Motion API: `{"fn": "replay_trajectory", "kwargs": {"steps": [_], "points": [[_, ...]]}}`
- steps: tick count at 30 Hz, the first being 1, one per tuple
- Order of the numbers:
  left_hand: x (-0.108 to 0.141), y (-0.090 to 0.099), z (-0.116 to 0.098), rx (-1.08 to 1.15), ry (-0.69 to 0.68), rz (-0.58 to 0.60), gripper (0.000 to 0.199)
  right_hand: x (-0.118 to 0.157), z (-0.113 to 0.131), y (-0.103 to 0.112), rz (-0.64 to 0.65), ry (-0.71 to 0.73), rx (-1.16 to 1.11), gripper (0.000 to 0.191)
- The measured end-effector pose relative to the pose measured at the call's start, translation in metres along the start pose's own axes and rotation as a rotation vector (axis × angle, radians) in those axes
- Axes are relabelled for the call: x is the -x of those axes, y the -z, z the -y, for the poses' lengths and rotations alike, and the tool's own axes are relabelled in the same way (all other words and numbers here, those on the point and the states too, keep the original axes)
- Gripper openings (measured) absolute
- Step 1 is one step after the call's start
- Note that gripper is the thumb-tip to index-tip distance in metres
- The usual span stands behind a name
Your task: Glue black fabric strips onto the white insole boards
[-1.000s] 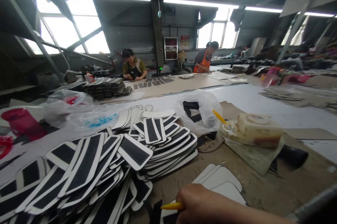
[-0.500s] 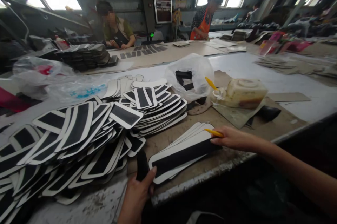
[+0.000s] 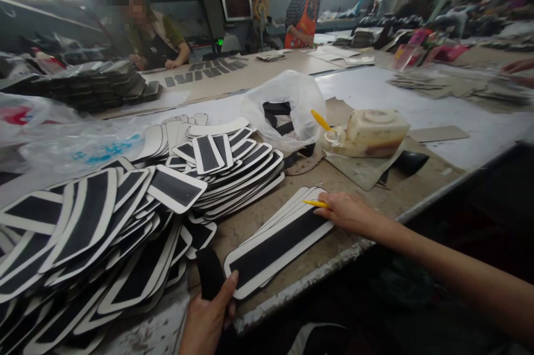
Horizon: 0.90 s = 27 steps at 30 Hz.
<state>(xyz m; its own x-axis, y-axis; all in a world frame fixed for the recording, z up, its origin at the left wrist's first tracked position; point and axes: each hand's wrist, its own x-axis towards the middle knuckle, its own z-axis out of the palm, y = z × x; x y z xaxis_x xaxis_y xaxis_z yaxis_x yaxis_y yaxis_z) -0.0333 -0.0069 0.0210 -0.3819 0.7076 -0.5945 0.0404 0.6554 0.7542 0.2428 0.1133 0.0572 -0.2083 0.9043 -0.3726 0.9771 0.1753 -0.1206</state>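
Near the table's front edge lies a small fanned pile of white panels, the top panel [image 3: 279, 252] bearing a long black strip down its middle. My left hand [image 3: 208, 313] is closed around a black strip [image 3: 209, 271], its thumb touching the near left corner of that top panel. At the pile's far right end, my right hand [image 3: 348, 215] pinches a thin yellow stick [image 3: 315, 203], its tapered tip pointing left. Fingers of this hand rest at the panel's end. Left of the pile spreads a large heap of similar black-and-white panels [image 3: 89, 216].
Behind stand a clear plastic bag [image 3: 300, 99] with black pieces and a stained plastic container [image 3: 375, 132] on its side, a yellow tool [image 3: 321, 120] in its mouth. Two co-workers [image 3: 158, 38] [image 3: 304, 15] work across the table. Dark stacks [image 3: 92, 85] sit far left.
The black strip now lies within the top panel's white border, where before it reached past the far right end. The view has shifted slightly; both hands remain at the panel's ends.
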Motion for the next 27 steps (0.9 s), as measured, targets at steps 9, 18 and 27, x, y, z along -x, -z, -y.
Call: {"fn": "replay_trajectory", "kwargs": {"steps": [9,18,27], "points": [[-0.005,0.004,0.001,-0.156,0.01,0.008,0.059,-0.004,-0.001,-0.002,0.051,-0.01,-0.003,0.021],[-0.008,0.007,0.002,-0.147,0.079,0.033,0.059,-0.009,-0.002,-0.005,0.068,-0.016,-0.015,0.023],[-0.012,0.008,0.005,-0.15,0.066,0.049,0.058,-0.013,-0.005,-0.01,0.057,0.011,-0.079,0.018]]}}
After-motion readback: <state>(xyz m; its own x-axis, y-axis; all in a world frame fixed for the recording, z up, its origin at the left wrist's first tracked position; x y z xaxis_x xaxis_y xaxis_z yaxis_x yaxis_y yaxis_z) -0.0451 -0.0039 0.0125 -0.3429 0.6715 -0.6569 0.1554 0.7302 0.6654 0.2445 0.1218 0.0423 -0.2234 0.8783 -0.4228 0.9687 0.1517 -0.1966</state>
